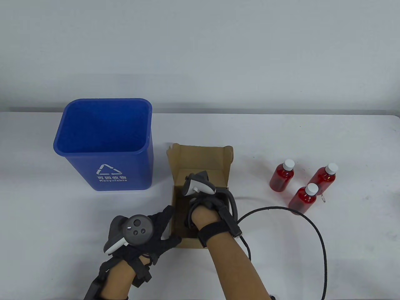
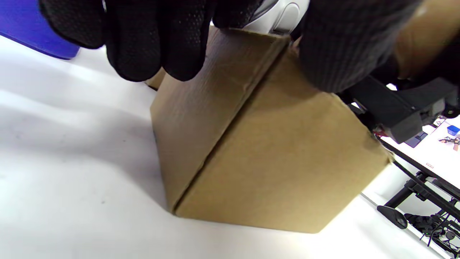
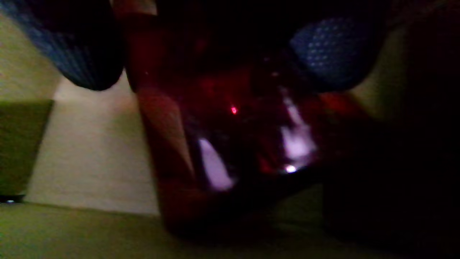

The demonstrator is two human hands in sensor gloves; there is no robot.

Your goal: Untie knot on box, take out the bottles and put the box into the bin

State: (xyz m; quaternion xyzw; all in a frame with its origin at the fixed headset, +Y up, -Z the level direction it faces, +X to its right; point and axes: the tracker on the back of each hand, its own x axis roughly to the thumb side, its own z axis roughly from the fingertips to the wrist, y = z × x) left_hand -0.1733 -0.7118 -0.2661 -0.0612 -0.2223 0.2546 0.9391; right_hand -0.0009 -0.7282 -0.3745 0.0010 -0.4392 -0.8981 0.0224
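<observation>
The left wrist view looks from low down at a corner of the brown cardboard box (image 2: 251, 158) standing on the white table (image 2: 72, 180); two of its outer walls meet in a vertical edge running from top right to bottom left. The black-gloved fingers (image 2: 151, 39) of the left hand (image 2: 215, 32) hang in from the top edge and rest along the box's upper rim, with the thumb (image 2: 337, 46) lying against the right-hand wall; a sliver of white tracker (image 2: 280, 16) shows between them. A piece of the blue bin (image 2: 32, 36) sits at the upper left; black stand legs (image 2: 413, 190) show at the lower right.
</observation>
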